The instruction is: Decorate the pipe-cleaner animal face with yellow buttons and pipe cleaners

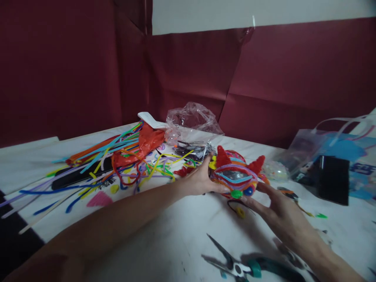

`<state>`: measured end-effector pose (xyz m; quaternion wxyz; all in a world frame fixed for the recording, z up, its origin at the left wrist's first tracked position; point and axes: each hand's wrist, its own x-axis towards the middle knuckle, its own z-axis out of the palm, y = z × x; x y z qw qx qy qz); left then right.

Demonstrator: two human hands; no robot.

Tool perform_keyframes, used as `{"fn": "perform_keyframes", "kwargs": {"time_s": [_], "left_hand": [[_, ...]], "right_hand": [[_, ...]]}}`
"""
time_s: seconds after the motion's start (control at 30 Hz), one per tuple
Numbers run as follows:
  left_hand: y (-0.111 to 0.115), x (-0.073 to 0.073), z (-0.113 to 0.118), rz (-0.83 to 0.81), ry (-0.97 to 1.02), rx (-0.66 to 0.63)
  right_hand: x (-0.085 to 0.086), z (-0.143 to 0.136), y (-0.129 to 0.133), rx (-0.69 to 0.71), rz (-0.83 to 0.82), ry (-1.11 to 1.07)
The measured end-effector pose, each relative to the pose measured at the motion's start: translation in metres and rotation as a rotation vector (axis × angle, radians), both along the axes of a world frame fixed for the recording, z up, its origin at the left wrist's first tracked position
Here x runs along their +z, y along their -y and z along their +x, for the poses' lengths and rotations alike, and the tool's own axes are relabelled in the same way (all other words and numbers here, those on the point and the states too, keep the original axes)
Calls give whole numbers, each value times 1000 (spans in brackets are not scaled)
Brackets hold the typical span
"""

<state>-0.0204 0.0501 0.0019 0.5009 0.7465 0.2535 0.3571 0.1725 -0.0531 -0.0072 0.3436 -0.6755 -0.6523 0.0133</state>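
Nearest the camera lay the person's bare left forearm, stretched across the white, paint-marked worktop (176, 239), with the teal-handled pliers (249, 268) just beside the right wrist at the lower edge. The worktop was the largest thing in view, and the next largest was the loose heap of coloured pipe cleaners (96, 164) spread over its left half, with a crumpled clear plastic bag (192, 117) behind it and a clear plastic tote with blue print (337, 152) well apart on the right.

Between the two hands sat the round, multicoloured pipe-cleaner figure with red ears (236, 176), resting on the worktop near its middle. The left hand (199, 180) pressed its fingers against the figure's left side; the right hand (279, 213) touched its lower right side with fingers extended. Neither grip was clenched: both cradled the figure lightly (more steadying than squeezing).

A small yellow loop (241, 212) lay just in front of the figure.

Judging by this, the figure was being steadied or turned for inspection; any further fitting would call for one hand to hold it firm.
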Motion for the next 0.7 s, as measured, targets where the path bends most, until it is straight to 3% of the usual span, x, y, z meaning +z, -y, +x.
{"fn": "perform_keyframes", "kwargs": {"time_s": [0.17,0.43,0.7], "left_hand": [[-12,-14,2,63,-66,36],[-30,-32,8,11,-77,-8],[-34,-30,11,16,-76,-12]], "right_hand": [[-12,4,-12,30,-82,1],[-19,4,-26,63,-111,47],[-22,6,-28,74,-125,8]]}}
